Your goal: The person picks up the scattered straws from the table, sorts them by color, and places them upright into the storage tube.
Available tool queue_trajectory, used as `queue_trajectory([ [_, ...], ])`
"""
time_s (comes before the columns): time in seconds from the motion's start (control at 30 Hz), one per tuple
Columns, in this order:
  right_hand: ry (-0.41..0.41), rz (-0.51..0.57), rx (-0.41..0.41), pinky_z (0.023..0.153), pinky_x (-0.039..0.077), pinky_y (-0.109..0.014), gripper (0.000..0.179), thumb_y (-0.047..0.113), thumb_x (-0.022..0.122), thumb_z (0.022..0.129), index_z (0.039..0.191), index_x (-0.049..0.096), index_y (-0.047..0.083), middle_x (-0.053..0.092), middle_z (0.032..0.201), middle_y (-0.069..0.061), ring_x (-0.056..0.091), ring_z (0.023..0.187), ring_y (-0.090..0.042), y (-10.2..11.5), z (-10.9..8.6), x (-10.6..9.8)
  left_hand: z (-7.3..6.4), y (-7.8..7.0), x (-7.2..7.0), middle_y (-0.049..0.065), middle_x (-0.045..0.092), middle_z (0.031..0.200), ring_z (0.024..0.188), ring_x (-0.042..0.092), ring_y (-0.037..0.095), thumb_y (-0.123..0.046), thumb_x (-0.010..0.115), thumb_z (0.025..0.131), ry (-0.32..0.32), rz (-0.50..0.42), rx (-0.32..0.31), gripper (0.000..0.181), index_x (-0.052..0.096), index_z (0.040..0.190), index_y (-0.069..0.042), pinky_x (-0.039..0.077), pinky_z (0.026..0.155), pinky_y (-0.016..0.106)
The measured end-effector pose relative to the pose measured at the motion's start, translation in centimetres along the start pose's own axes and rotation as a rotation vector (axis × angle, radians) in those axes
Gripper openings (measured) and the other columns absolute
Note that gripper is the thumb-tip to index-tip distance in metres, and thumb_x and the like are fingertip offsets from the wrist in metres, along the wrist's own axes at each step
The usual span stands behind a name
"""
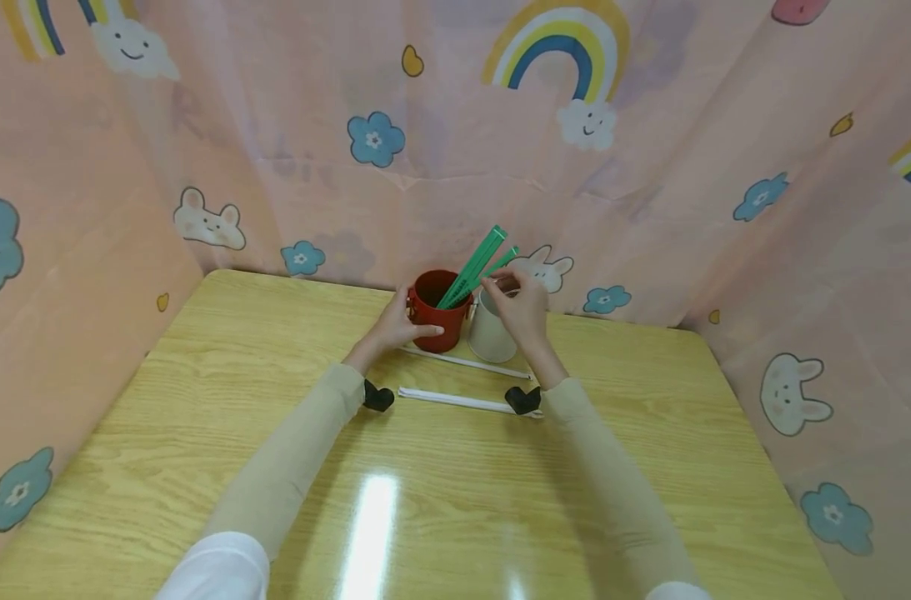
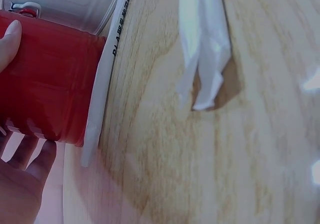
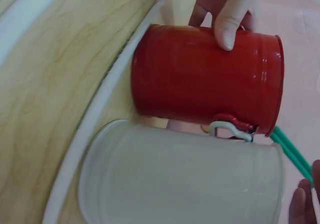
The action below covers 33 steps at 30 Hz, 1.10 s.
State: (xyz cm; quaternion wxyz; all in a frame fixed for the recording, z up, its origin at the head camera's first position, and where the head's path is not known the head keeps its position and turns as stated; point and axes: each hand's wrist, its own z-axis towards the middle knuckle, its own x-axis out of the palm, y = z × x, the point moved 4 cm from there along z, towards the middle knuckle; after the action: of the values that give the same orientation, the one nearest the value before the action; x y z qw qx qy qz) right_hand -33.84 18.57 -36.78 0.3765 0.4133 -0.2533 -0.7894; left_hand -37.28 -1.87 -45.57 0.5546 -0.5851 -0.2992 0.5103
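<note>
My left hand grips a small red metal bucket, the thumb across its front and the fingers round its far side. Two long, narrow green packets with dark print lean out of the bucket toward the right. My right hand is above a cream bucket and pinches the shorter green packet, its lower fingers partly hiding the cream rim. In the right wrist view, the red bucket stands beside the cream bucket, and only the fingertips of the right hand show.
Two long, thin white paper packets lie on the wooden table before the buckets: one packet close to their bases, the other packet nearer. A patterned pink curtain hangs behind the table.
</note>
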Motion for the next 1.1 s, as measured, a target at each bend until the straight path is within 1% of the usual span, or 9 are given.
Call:
queue_trajectory([
  [0.1, -0.023, 0.020, -0.047, 0.077, 0.052, -0.037, 0.022, 0.018, 0.075, 0.084, 0.099, 0.069, 0.003, 0.070, 0.088, -0.015, 0.063, 0.084, -0.025, -0.4, -0.4, -0.4, 0.0, 0.2, 0.1, 0.015, 0.041, 0.143, 0.127, 0.044, 0.031, -0.010, 0.081, 0.076, -0.001, 0.007, -0.002, 0.093, 0.022, 0.148, -0.005, 0.040, 0.107, 0.047],
  [0.23, -0.044, 0.030, -0.114, 0.085, 0.047, -0.051, 0.033, 0.018, 0.079, 0.080, 0.106, 0.067, 0.001, 0.068, 0.097, -0.018, 0.060, 0.094, -0.029, -1.0, -1.0, -1.0, 0.0, 0.2, 0.2, 0.016, 0.041, 0.142, 0.126, 0.045, 0.031, -0.010, 0.081, 0.076, -0.004, 0.006, 0.003, 0.093, 0.022, 0.148, -0.005, 0.040, 0.106, 0.047],
  [0.33, -0.072, 0.028, -0.140, 0.088, 0.044, -0.054, 0.038, 0.016, 0.080, 0.078, 0.110, 0.065, 0.000, 0.067, 0.101, -0.021, 0.058, 0.096, -0.031, -1.7, -1.3, -1.4, -0.1, 0.1, 0.2, 0.015, 0.041, 0.142, 0.125, 0.045, 0.032, -0.009, 0.080, 0.077, -0.006, -0.002, 0.005, 0.092, 0.021, 0.148, -0.006, 0.041, 0.105, 0.047],
  [0.47, -0.116, 0.051, -0.118, 0.087, 0.043, -0.054, 0.042, 0.012, 0.081, 0.077, 0.111, 0.064, -0.003, 0.065, 0.104, -0.023, 0.055, 0.098, -0.033, -2.7, -1.7, -2.1, -0.1, -0.2, 0.3, 0.015, 0.040, 0.143, 0.125, 0.045, 0.033, -0.008, 0.079, 0.077, -0.001, -0.020, 0.011, 0.091, 0.021, 0.148, -0.006, 0.041, 0.104, 0.048],
  [0.6, -0.114, 0.102, -0.055, 0.089, 0.040, -0.053, 0.049, 0.012, 0.081, 0.077, 0.117, 0.059, -0.004, 0.059, 0.113, -0.024, 0.048, 0.105, -0.036, -3.8, -2.2, -2.5, -0.2, -0.3, 0.3, 0.016, 0.040, 0.143, 0.125, 0.044, 0.032, -0.006, 0.079, 0.077, 0.004, -0.018, 0.017, 0.092, 0.022, 0.148, -0.005, 0.041, 0.105, 0.048],
  [0.83, -0.026, 0.177, -0.001, 0.103, 0.032, -0.056, 0.057, 0.009, 0.076, 0.081, 0.130, 0.050, -0.004, 0.047, 0.129, -0.025, 0.040, 0.120, -0.040, -5.3, -2.7, -2.8, -0.1, -0.4, 0.2, 0.014, 0.038, 0.144, 0.130, 0.042, 0.032, -0.009, 0.079, 0.078, 0.004, -0.019, 0.014, 0.090, 0.022, 0.148, -0.006, 0.039, 0.108, 0.049],
  [0.93, 0.037, 0.197, 0.018, 0.105, 0.029, -0.059, 0.064, 0.004, 0.074, 0.080, 0.134, 0.043, -0.009, 0.041, 0.134, -0.029, 0.035, 0.125, -0.045, -4.6, -3.0, -3.1, -0.1, -0.4, 0.1, 0.014, 0.037, 0.145, 0.132, 0.040, 0.031, -0.009, 0.079, 0.078, 0.012, -0.030, 0.012, 0.090, 0.022, 0.148, -0.006, 0.037, 0.109, 0.049],
  [1.03, 0.115, 0.218, 0.054, 0.108, 0.028, -0.057, 0.071, 0.002, 0.073, 0.079, 0.138, 0.036, -0.011, 0.038, 0.137, -0.031, 0.034, 0.127, -0.046, -3.8, -3.4, -3.4, -0.1, -0.4, 0.0, 0.015, 0.038, 0.145, 0.130, 0.041, 0.032, -0.008, 0.079, 0.078, 0.013, -0.032, 0.001, 0.091, 0.021, 0.148, -0.005, 0.039, 0.108, 0.049],
  [1.1, 0.175, 0.235, 0.087, 0.110, 0.028, -0.056, 0.077, 0.001, 0.073, 0.079, 0.142, 0.031, -0.008, 0.035, 0.141, -0.031, 0.034, 0.129, -0.045, -3.8, -3.6, -3.3, -0.2, -0.4, -0.1, 0.015, 0.038, 0.145, 0.128, 0.042, 0.033, -0.007, 0.079, 0.078, 0.014, -0.028, -0.006, 0.092, 0.020, 0.148, -0.005, 0.040, 0.106, 0.049],
])
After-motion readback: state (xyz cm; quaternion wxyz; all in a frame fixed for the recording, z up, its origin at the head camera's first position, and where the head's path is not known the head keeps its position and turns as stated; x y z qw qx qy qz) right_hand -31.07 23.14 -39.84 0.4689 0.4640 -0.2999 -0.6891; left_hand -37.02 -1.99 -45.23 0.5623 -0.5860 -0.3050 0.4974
